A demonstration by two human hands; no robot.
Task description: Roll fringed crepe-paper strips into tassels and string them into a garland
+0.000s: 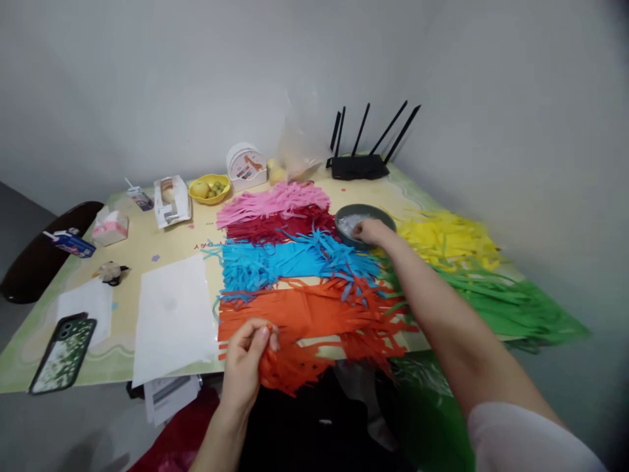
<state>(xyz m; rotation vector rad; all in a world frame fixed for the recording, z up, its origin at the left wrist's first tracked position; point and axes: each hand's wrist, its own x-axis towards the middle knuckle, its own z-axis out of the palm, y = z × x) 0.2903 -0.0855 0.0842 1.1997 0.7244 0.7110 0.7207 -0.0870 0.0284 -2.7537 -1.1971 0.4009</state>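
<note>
Head view: lower centre, the left hand (248, 347) pinches a gathered bunch of orange fringed thin sheet (292, 367); centre right, the right hand (372, 231) dips into a dark-grey round bowl (386, 217), grip undeterminable. Flat orange fringed sheets (295, 309) at centre appear ungathered.

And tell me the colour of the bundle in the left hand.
The bundle is orange, seen in the head view.

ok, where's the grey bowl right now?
Head view, right of centre: the grey bowl sits between the dark red fringed pile on its left and the yellow fringed pile on its right, with the right hand over it.
</note>
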